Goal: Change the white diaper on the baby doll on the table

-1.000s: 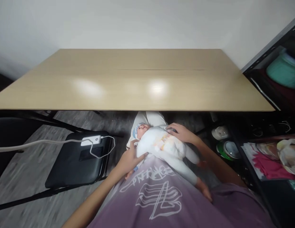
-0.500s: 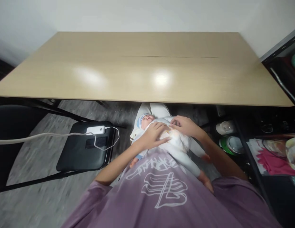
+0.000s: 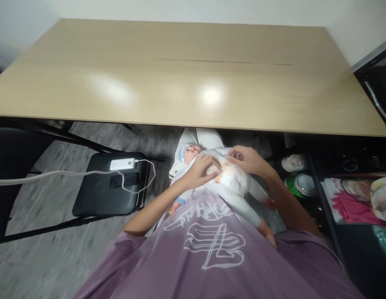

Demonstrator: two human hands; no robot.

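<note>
A baby doll point(image 3: 233, 187) in a white suit and a blue-and-white cap lies on its back across my lap, just below the near edge of the wooden table point(image 3: 180, 83). Its head points toward the table and its bare feet toward my right side. My left hand point(image 3: 201, 171) rests on the doll's chest with bent fingers pinching the suit's front. My right hand point(image 3: 247, 160) is curled over the doll's belly, its fingertips pinched on the same cloth close to the left hand. I wear a purple shirt point(image 3: 211, 257) with a white print.
A black folding chair point(image 3: 108, 191) stands at my left, bearing a white power pack point(image 3: 123, 164) with a looped cable. At the right, a dark shelf unit point(image 3: 361, 195) holds pink cloth and a bag. White and green cups point(image 3: 295, 174) sit low beside it.
My left hand has moved from the doll's shoulder side onto its chest, meeting the right hand. The view has tilted down, and the table now fills more of the top.
</note>
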